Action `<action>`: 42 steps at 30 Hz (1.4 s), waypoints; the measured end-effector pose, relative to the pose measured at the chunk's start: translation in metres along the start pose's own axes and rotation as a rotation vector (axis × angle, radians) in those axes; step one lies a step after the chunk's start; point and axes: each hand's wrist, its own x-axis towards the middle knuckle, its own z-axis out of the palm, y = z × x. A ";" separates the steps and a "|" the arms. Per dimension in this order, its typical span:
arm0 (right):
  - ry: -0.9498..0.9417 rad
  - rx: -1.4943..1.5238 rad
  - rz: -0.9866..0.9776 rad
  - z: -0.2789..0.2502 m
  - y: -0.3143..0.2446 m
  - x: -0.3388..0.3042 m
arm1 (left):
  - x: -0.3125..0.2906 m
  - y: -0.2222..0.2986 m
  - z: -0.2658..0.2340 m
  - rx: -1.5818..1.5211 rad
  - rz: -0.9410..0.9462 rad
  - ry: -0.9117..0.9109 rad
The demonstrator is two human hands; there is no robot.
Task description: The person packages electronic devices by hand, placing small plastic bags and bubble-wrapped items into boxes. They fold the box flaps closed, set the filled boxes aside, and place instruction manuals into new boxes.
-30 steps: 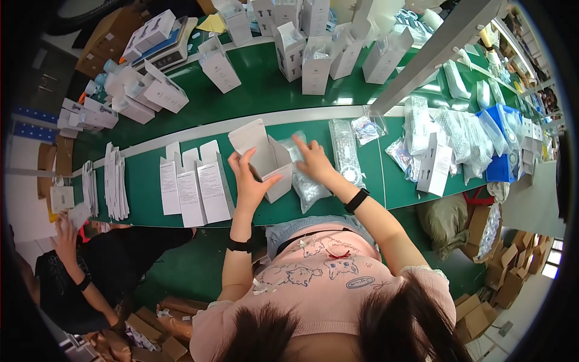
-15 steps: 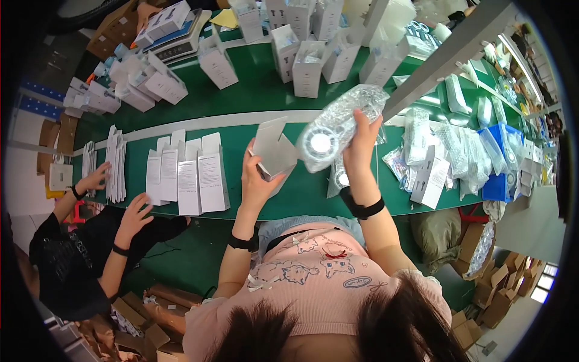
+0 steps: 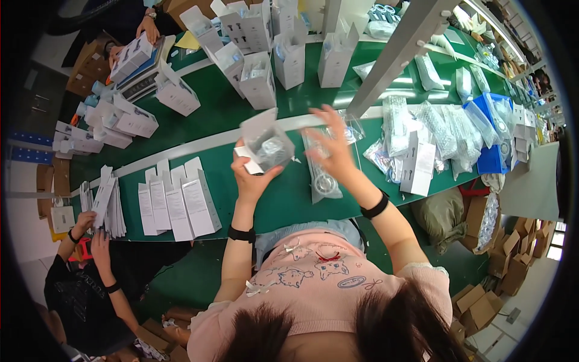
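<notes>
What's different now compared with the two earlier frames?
The bubble-wrapped packet, first on the table and then lifted in the right hand, has moved left into the open white box. The right hand has let go, fingers spread. A co-worker's hand now holds a flat white carton. Unchanged: the left hand holds the box; another wrapped packet lies on the table.

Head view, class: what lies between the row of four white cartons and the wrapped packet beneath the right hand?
The head view shows the left hand holding an open box above green tabletop.
</notes>
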 end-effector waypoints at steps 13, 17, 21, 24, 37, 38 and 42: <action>0.056 -0.008 0.586 0.013 0.133 -0.078 | 0.028 0.022 -0.019 0.301 -0.272 -0.102; 0.309 0.222 0.300 -0.008 0.039 -0.012 | 0.040 0.022 -0.012 0.344 -0.320 -0.041; 0.078 0.145 -0.342 0.022 0.004 0.017 | 0.053 0.020 -0.004 0.302 -0.408 -0.011; -0.162 0.103 -0.402 0.048 0.002 0.018 | 0.055 0.014 -0.002 0.290 -0.430 -0.005; -0.239 0.387 0.034 0.065 0.057 -0.028 | -0.011 -0.010 -0.063 0.883 -0.458 -0.080; -0.239 0.528 0.254 0.072 0.062 -0.035 | -0.023 -0.007 -0.068 1.084 -0.668 -0.258; -0.480 0.623 0.335 0.105 0.057 -0.012 | -0.087 -0.029 -0.080 1.264 -0.547 -0.630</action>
